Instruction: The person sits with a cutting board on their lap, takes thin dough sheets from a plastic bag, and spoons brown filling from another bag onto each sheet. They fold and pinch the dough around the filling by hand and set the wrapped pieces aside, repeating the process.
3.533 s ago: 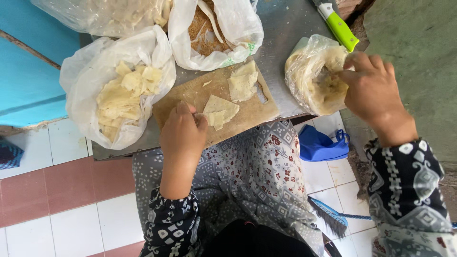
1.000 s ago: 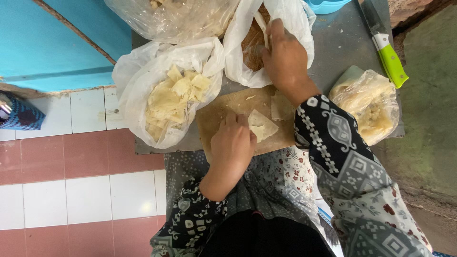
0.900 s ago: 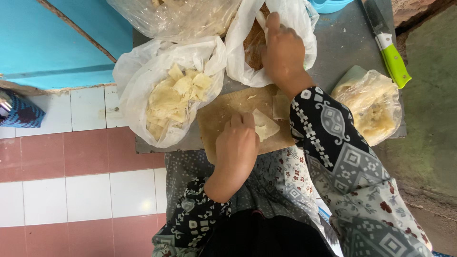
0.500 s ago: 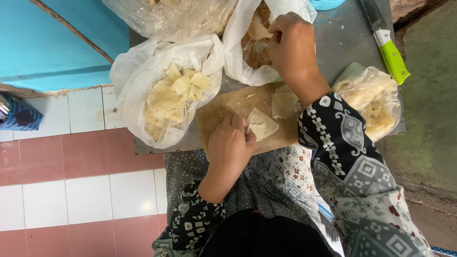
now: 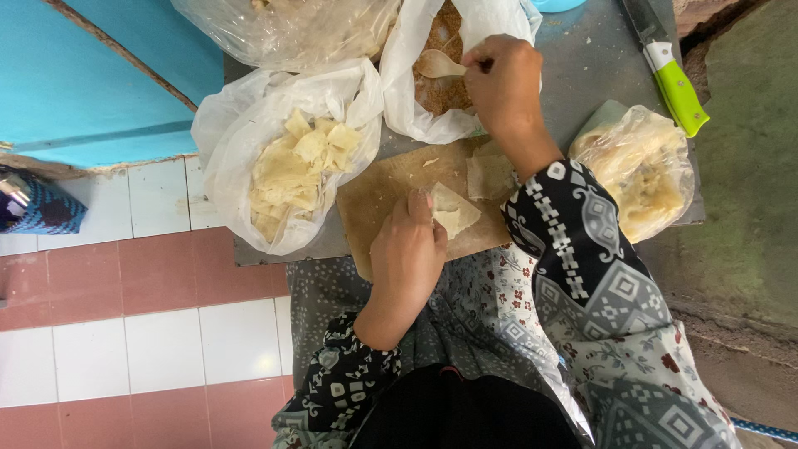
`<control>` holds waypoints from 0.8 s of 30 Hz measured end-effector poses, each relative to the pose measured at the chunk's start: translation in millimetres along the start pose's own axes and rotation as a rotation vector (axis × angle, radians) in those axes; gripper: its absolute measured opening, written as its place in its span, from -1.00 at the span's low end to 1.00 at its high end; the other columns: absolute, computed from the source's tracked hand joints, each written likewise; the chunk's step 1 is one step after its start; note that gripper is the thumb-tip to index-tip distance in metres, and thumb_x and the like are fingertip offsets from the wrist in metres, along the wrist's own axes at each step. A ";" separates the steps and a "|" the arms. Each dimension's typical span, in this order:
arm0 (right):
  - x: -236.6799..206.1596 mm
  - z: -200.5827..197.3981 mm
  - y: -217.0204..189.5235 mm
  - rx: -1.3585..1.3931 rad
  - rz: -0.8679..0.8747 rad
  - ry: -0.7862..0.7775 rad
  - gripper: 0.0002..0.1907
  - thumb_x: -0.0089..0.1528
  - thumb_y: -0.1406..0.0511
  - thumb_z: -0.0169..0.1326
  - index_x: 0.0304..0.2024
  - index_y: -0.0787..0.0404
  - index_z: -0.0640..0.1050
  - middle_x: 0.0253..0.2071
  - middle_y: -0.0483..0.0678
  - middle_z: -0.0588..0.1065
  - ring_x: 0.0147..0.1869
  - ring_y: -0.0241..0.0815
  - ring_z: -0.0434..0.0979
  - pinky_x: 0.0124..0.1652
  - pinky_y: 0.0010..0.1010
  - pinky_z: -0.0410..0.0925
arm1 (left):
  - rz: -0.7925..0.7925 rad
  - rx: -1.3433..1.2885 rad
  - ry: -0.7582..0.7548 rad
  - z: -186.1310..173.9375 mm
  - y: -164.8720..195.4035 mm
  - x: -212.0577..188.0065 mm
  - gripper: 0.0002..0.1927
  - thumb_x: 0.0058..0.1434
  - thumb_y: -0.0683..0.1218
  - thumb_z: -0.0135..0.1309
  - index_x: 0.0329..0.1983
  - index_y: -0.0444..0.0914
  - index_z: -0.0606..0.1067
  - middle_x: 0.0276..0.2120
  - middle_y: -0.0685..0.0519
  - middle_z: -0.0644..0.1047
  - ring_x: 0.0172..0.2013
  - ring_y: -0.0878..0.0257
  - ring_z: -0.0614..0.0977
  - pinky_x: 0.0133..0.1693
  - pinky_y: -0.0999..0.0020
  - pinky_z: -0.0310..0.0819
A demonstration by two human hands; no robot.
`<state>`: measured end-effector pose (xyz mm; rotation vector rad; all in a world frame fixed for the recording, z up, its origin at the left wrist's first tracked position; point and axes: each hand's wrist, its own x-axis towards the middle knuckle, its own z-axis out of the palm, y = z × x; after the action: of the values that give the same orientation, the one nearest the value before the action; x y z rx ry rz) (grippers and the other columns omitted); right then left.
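Our right hand (image 5: 509, 87) pinches a pale spoon (image 5: 440, 65) over the brown filling in the white bag (image 5: 432, 83), bowl pointing left; the folded wrapper (image 5: 453, 212) lies nearer us on the cutting board (image 5: 382, 195), pinned by our left hand (image 5: 407, 254), fingers pressed flat.

Green-handled knife (image 5: 675, 79) lies on the grey metal tabletop (image 5: 594, 58). Clear plastic bag of pale dough pieces (image 5: 287, 158) sits left. Red-and-white tiled floor (image 5: 125, 316) below.

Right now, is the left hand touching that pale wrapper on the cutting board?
Touching. The head view shows the left hand with its fingertips pressed on the edge of the pale wrapper, which lies flat on the wooden cutting board.
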<state>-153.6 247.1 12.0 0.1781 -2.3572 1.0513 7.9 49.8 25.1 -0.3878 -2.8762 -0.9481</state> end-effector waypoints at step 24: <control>-130.4 -126.2 -78.3 0.410 0.532 -0.235 -0.89 0.27 0.54 0.12 -0.17 0.39 0.64 -0.23 -0.04 0.60 -0.25 -0.37 0.58 -0.23 -0.57 0.44 | -0.100 -0.331 -0.108 -6.6 -19.3 7.8 -0.68 0.16 -0.18 0.18 -0.05 -0.26 0.39 -0.33 -0.04 0.60 -0.33 0.04 0.69 -0.29 0.15 0.54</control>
<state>35.9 271.7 62.2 -0.2031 -2.4249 1.8549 -4.7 32.6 20.7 -0.3297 -2.8543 -1.4722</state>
